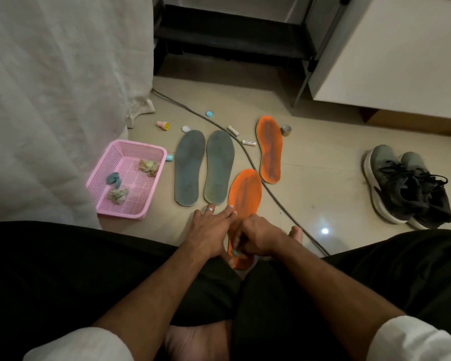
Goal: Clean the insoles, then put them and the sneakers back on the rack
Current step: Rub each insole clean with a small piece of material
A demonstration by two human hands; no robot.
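Seated person wiping the near orange insole on the floor.

Taking that insole as landmark: the dark shoe rack stands well beyond it at the far wall, with a white sheet hanging far to its left. The pair of grey-black sneakers sits well to its right, and a pink basket holding crumpled wipes sits to its left. Two grey insoles lie side by side just left of it, and the second orange insole lies just beyond it to the right, across a grey cable. The left hand rests flat on its near left edge, fingers released and straight. The right hand has its fingers clenched around a small teal wipe, pressed on its heel end.
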